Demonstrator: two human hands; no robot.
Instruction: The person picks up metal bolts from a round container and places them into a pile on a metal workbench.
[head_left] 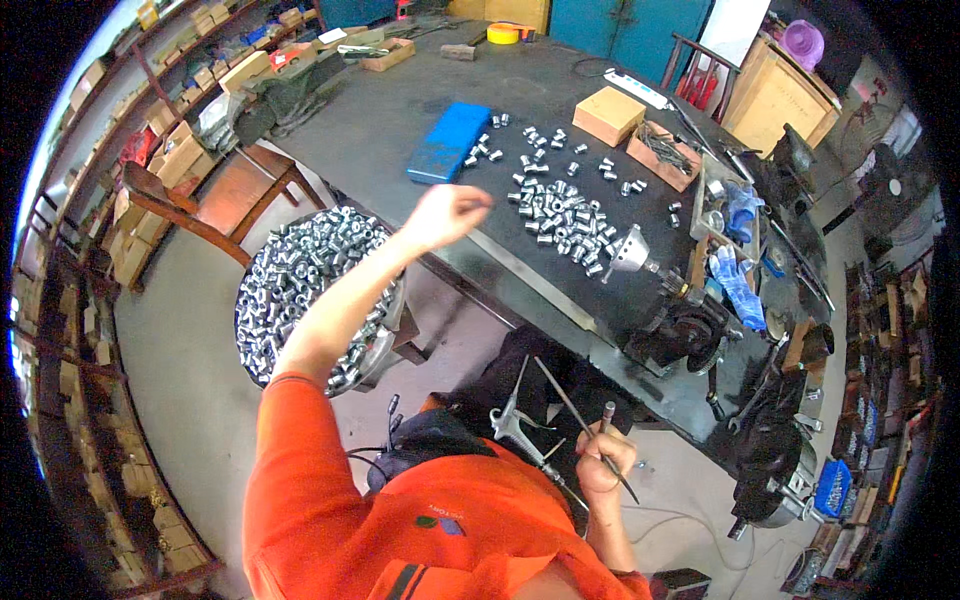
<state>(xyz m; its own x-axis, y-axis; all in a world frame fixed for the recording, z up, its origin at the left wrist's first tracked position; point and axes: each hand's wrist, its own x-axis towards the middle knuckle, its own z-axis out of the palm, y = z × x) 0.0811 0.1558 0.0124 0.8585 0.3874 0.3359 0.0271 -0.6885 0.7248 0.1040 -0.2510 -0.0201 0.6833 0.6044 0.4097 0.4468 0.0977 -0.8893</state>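
My left hand (447, 216) is over the table's near edge, its fingers curled in; anything inside them is hidden. It is between a blue box (449, 143) and a round container heaped with shiny metal sleeves (315, 262). Low in front of my body, my right hand (605, 461) is closed around a thin, dark, tapered rod (563, 395), held at a slant. A small metal cylinder (607, 411) sticks up by its fingers. Beside that hand, a silver air blow gun (514, 428) lies against my lap. More loose sleeves (565, 215) are spread on the tabletop.
A vise-like tool (682, 330) with a metal cone (630, 252) is fixed at the table's near right. Behind are a cardboard box (609, 115), a tray of thin tools (664, 155) and blue gloves (737, 285). A wooden chair (228, 205) is at left; shelves line both sides.
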